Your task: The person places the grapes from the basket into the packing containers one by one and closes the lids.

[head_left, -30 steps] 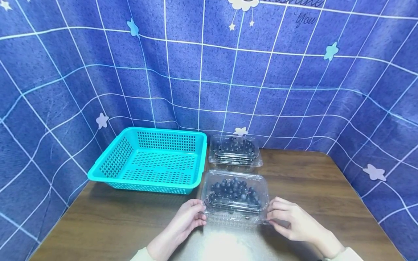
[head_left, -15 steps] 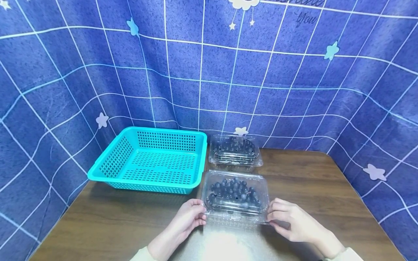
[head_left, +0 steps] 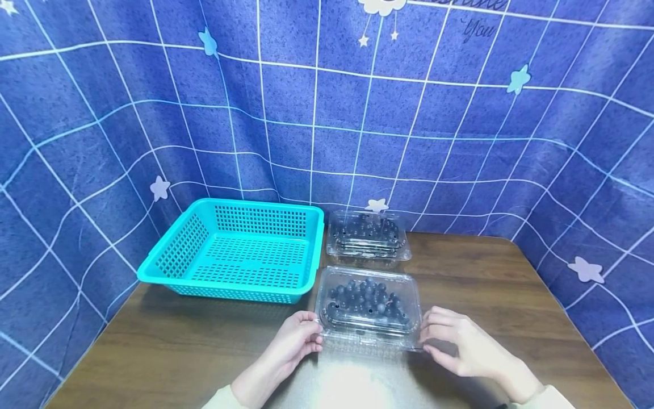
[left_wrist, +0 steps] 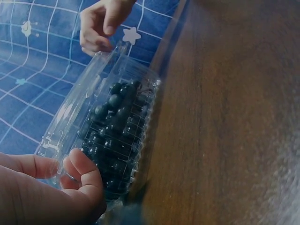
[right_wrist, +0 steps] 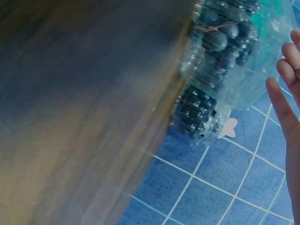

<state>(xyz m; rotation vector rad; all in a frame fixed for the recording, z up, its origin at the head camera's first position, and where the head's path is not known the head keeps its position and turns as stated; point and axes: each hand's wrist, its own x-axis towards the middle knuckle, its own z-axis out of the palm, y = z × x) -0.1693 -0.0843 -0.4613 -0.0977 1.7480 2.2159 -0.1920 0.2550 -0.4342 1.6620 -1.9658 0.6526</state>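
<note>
A clear plastic clamshell box (head_left: pixel 368 335) with dark round grapes (head_left: pixel 365 298) inside lies on the table, its lid down. My left hand (head_left: pixel 293 341) pinches the box's front left corner; in the left wrist view the hand (left_wrist: pixel 70 183) has thumb and finger on either side of the clear rim. By the front right corner is my right hand (head_left: pixel 455 341), with its fingertips right at the edge. In the right wrist view its fingers (right_wrist: pixel 281 103) are loosely bent, with a gap showing between them and the box.
Behind this box, a second clear clamshell box (head_left: pixel 368 250) of grapes stands against the blue grid-patterned curtain (head_left: pixel 286 147). A turquoise perforated basket (head_left: pixel 255 255) stands to the left on the wooden table (head_left: pixel 194 346). Light glares off the table in front of the box.
My right hand has shifted slightly right and its fingers have loosened at the box corner. The left hand and the box have hardly moved.
</note>
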